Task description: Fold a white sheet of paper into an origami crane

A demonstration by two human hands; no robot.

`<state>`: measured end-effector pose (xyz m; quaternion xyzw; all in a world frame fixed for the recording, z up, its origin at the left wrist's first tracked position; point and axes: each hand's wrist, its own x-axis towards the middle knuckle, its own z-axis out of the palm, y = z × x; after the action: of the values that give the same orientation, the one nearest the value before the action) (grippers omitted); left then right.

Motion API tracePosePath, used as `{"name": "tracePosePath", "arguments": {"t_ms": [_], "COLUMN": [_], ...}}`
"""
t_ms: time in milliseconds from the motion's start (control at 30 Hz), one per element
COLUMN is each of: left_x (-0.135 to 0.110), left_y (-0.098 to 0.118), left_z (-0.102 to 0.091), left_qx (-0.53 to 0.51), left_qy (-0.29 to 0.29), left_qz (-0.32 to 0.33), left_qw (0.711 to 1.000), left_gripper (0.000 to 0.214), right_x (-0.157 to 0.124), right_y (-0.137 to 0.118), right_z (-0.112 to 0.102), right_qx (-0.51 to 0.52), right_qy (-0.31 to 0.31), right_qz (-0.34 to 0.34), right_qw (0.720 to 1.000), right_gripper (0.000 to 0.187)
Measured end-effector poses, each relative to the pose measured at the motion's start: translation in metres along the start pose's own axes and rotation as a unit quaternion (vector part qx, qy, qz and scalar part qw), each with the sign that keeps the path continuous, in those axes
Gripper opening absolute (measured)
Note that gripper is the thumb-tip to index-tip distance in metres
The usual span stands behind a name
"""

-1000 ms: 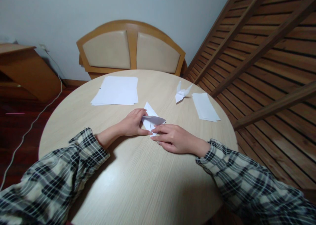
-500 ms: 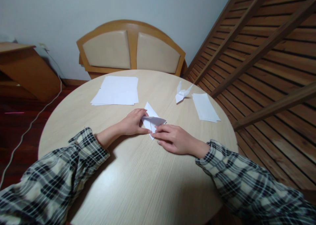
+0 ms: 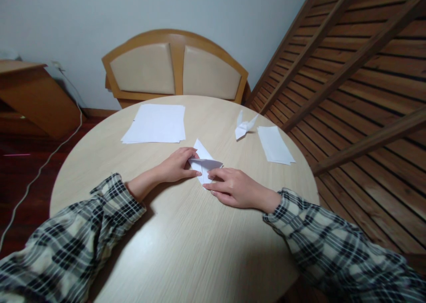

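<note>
Between my two hands a folded sheet of white paper [image 3: 205,164] lies on the round table, its far point aimed away from me and one flap standing partly raised. My left hand [image 3: 178,164] grips its left side, thumb at the near part and fingers behind the flap. From the right, my right hand [image 3: 234,187] presses fingertips on the lower right edge near the close tip. Some of the fold is hidden beneath the fingers. Beyond my right hand sits a folded paper crane [image 3: 244,127] with its two points upright.
A stack of white paper sheets [image 3: 155,123] lies at the back left of the pale wooden table [image 3: 179,249]. Narrower paper strips [image 3: 275,145] lie near the right edge. Behind stands a padded wooden headboard [image 3: 178,65]; a slatted wooden panel [image 3: 359,85] rises on the right.
My left thumb has drawn back slightly to the left from the near part of the folded paper. My right fingers stay on its lower edge. The view has shifted a little.
</note>
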<state>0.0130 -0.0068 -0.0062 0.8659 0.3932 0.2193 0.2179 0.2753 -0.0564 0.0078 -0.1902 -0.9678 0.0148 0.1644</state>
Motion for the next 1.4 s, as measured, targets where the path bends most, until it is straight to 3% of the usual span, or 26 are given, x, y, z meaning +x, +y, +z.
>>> {"name": "tracePosePath", "arguments": {"t_ms": [400, 667, 867, 967, 1400], "left_x": [0.004, 0.005, 0.005, 0.006, 0.005], "left_y": [-0.004, -0.013, -0.015, -0.015, -0.014], "left_z": [-0.005, -0.003, -0.002, -0.002, -0.003], "left_qx": [0.039, 0.072, 0.078, 0.075, 0.078], "left_qy": [0.033, 0.048, 0.051, 0.050, 0.048], "left_qz": [0.021, 0.033, 0.033, 0.032, 0.032], "left_qw": [0.998, 0.996, 0.995, 0.995, 0.995], "left_gripper": [0.015, 0.012, 0.012, 0.011, 0.010], "right_x": [0.001, 0.000, 0.009, 0.017, 0.020], "right_y": [-0.001, -0.001, -0.004, -0.006, -0.008], "right_z": [-0.001, 0.002, 0.010, 0.013, 0.011], "right_qx": [0.006, 0.019, 0.007, -0.026, -0.022], "right_qy": [-0.010, -0.006, 0.012, 0.008, 0.002], "right_qz": [0.001, 0.012, 0.072, 0.075, 0.056], "right_qw": [1.000, 1.000, 0.997, 0.997, 0.998], "right_gripper": [0.030, 0.028, 0.029, 0.038, 0.029]}}
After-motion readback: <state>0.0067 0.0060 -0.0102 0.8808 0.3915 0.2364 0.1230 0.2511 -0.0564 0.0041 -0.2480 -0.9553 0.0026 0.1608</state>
